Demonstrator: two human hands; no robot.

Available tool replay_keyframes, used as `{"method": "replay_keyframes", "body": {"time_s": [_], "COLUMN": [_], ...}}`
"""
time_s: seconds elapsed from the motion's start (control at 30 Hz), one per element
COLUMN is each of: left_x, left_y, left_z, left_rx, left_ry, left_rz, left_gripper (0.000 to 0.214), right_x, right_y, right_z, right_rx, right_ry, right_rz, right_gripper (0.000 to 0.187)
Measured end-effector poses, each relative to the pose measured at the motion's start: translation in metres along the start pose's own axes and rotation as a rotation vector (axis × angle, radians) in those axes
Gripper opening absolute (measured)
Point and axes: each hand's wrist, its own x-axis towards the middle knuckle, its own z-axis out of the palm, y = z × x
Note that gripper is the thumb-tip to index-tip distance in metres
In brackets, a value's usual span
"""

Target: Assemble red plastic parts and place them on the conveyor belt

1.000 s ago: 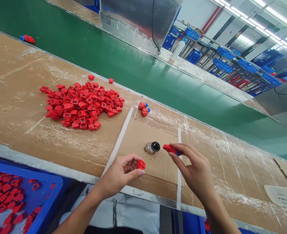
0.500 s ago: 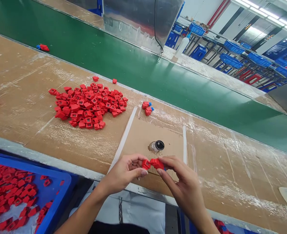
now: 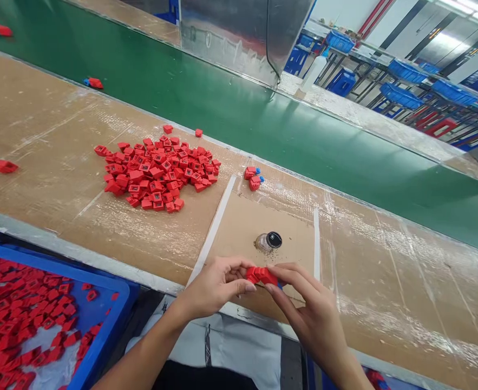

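Observation:
My left hand (image 3: 214,287) and my right hand (image 3: 307,309) meet at the near edge of the cardboard-covered bench (image 3: 39,146). Both pinch small red plastic parts (image 3: 262,275) pressed together between the fingertips. A small clear jar with a black lid (image 3: 268,241) lies on its side just beyond them. A heap of red plastic parts (image 3: 157,172) is spread on the bench to the far left of my hands.
Two red parts with blue pieces (image 3: 254,177) lie near the green conveyor belt (image 3: 230,114), which carries a red-and-blue part (image 3: 93,83). A blue bin (image 3: 100,336) of red parts sits at lower left. One stray red part (image 3: 5,166) lies at far left.
My hands have come together: the right hand brought its red part from beside the jar to the left hand's part, and the two parts now touch.

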Motion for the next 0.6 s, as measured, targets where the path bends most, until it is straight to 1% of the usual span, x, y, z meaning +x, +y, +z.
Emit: {"method": "replay_keyframes", "body": {"time_s": [0.2, 0.37, 0.5, 0.6], "left_x": [-0.001, -0.002, -0.002, -0.001], "left_y": [0.001, -0.001, -0.001, 0.001], "left_z": [-0.002, -0.003, -0.005, -0.006], "left_rx": [0.125, 0.193, 0.249, 0.293], "left_ry": [-0.018, -0.009, -0.037, -0.051], "left_rz": [0.009, 0.019, 0.016, 0.004], "left_gripper": [0.011, 0.013, 0.014, 0.015], "right_x": [-0.004, -0.004, -0.004, -0.004], "right_y": [0.005, 0.002, -0.002, -0.003], "right_z": [0.009, 0.018, 0.021, 0.022], "right_rx": [0.037, 0.044, 0.029, 0.011], "right_ry": [-0.052, -0.056, -0.062, -0.064], "right_rz": [0.04, 0.052, 0.054, 0.065], "right_gripper": [0.014, 0.016, 0.019, 0.017]}}
